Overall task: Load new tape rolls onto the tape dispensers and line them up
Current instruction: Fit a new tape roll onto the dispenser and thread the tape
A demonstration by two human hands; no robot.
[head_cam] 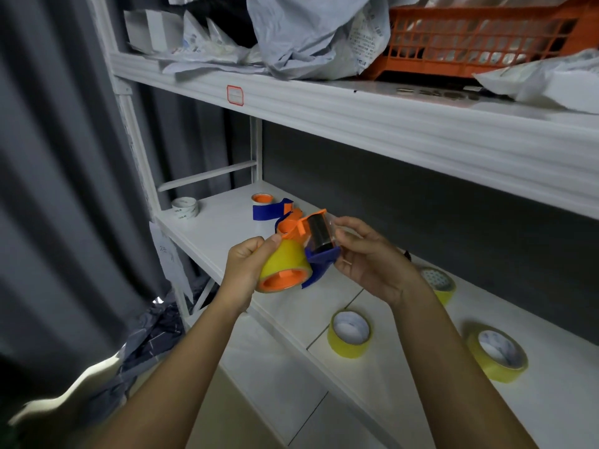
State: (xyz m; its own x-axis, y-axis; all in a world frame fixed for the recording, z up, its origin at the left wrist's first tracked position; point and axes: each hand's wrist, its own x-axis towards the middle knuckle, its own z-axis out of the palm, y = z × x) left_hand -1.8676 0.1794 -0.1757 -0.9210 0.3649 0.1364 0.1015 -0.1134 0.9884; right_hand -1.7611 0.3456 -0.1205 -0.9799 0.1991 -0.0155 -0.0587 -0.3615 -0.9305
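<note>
Left hand [243,268] grip clasps the yellow tape roll [285,260] seated on the orange-and-blue dispenser [308,241], held above the shelf [405,322]; right hand [366,257] grip pinches the dispenser's far end by the roller. Beyond the grips, two more dispensers [275,210] sit on the shelf. Three loose yellow rolls [350,333] lie below and right of the right grip.
</note>
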